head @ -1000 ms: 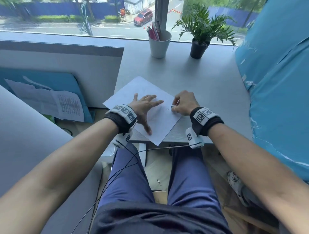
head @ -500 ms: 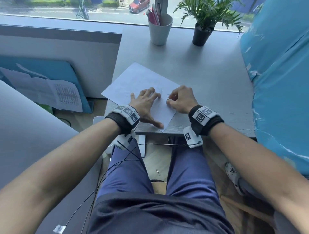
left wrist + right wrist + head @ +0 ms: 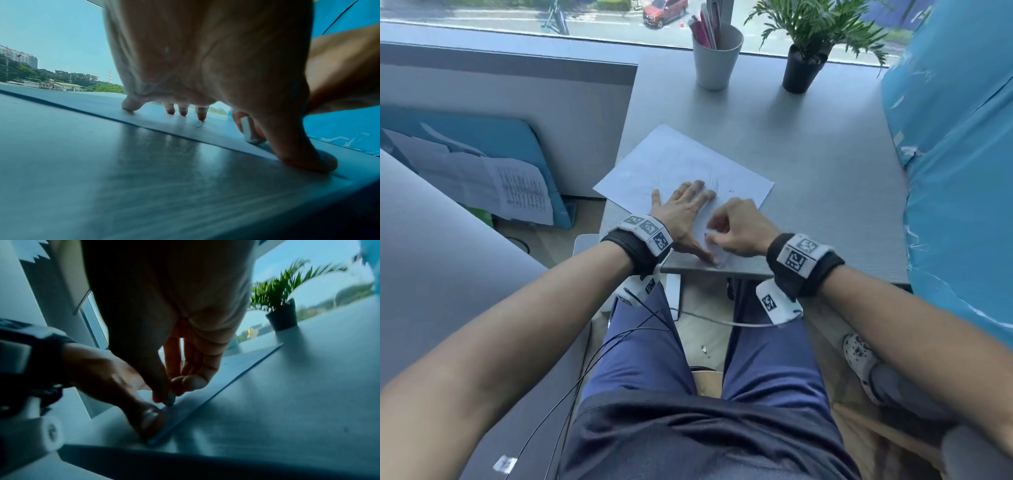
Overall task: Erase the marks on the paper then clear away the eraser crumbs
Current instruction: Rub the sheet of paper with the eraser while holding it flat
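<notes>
A white sheet of paper (image 3: 681, 168) with faint pencil marks (image 3: 714, 183) lies askew on the grey desk (image 3: 825, 178). My left hand (image 3: 685, 209) lies flat on the sheet with spread fingers, its thumb near the paper's front corner. Just to its right, my right hand (image 3: 736, 226) pinches a small white eraser (image 3: 247, 129) and holds its tip against the paper. The same eraser (image 3: 171, 400) shows between thumb and fingertips in the right wrist view. A few dark crumbs (image 3: 731, 191) lie on the sheet beyond my hands.
A grey pen cup (image 3: 717, 56) and a potted plant (image 3: 808, 51) stand at the desk's far edge by the window. A blue covered bulk (image 3: 955, 171) borders the desk on the right. The desk's front edge (image 3: 722, 270) runs just under my wrists. A grey partition (image 3: 517, 113) stands left.
My right hand with the eraser has slid toward me and leftward, close to the left thumb and the paper's front corner. The left hand stays flat on the sheet.
</notes>
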